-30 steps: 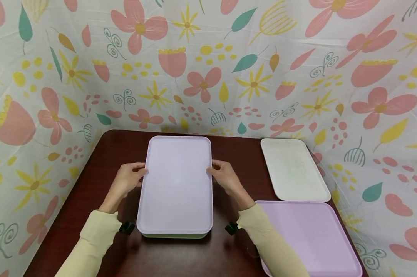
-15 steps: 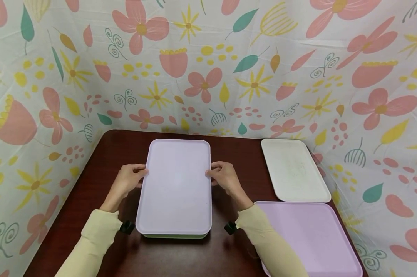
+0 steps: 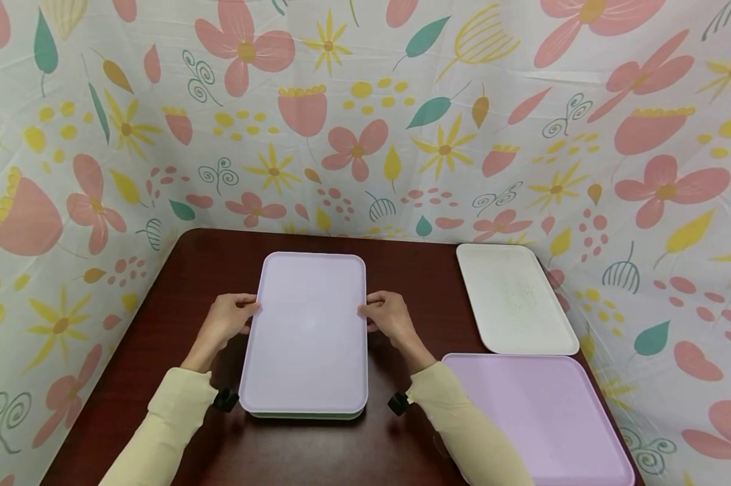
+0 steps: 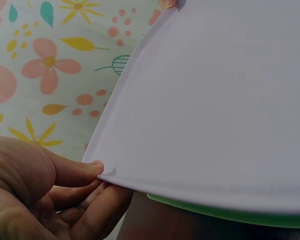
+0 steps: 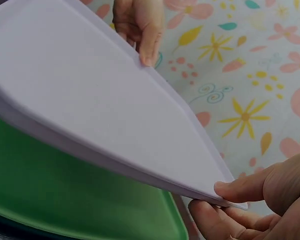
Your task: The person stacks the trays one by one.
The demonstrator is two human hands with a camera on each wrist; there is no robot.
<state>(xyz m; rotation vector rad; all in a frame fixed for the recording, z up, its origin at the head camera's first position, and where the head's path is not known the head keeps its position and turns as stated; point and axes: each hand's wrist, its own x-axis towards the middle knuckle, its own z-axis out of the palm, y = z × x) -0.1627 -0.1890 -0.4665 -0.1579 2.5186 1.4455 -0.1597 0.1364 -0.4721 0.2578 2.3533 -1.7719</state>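
Observation:
A pale lavender tray (image 3: 307,331) is pinched at its two long sides, thumbs on top of the rim and fingers underneath. My left hand (image 3: 227,318) grips the left edge and my right hand (image 3: 392,316) the right edge, both toward the far half. Below it lies a green tray (image 5: 75,185); a gap shows between them in the right wrist view, with the lavender one tilted above. From the head, only a thin strip of green shows along the near edge.
On the right of the dark brown table (image 3: 292,455) lie a white tray (image 3: 517,300) at the back and a purple tray (image 3: 547,412) nearer, partly behind the right sleeve. A floral cloth (image 3: 365,121) hangs close around the back and sides.
The lavender tray's far end has come lower and nearer, lining up more with the green tray beneath. Both hands have moved slightly down with it, keeping their grip.

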